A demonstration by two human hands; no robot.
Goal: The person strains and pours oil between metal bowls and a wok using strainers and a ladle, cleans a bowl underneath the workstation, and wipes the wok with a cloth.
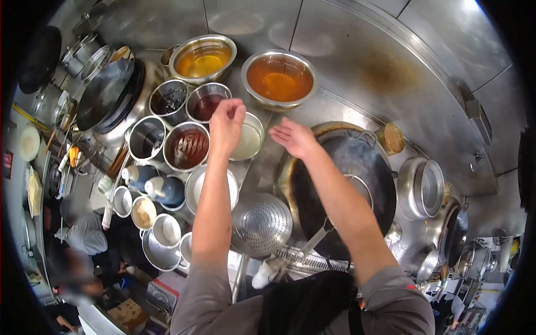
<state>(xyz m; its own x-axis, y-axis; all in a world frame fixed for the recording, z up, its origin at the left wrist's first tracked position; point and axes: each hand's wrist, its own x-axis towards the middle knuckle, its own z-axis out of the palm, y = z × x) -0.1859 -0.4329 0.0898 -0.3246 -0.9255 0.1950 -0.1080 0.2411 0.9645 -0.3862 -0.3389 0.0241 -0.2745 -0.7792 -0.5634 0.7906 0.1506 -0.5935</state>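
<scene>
My left hand (228, 125) is raised over the metal sauce pots, its fingers curled together. Whether anything is between those fingers is hidden. Just behind it are a pot of dark red sauce (202, 107) and a pot of pale liquid (249, 139). My right hand (293, 138) reaches out with fingers stretched, holding nothing, between the pale liquid and a large dark wok (360, 162). Light steam or haze shows in the wok. A wire hoop tool with a flat handle (316, 239) lies across it, partly behind my right forearm.
Two steel bowls of amber liquid (278, 79) stand at the back. A perforated strainer (261, 225) sits between my forearms. Dark bottles (165, 190) and small containers are at left. Another wok (106, 95) stands far left. A person (84, 237) is at lower left.
</scene>
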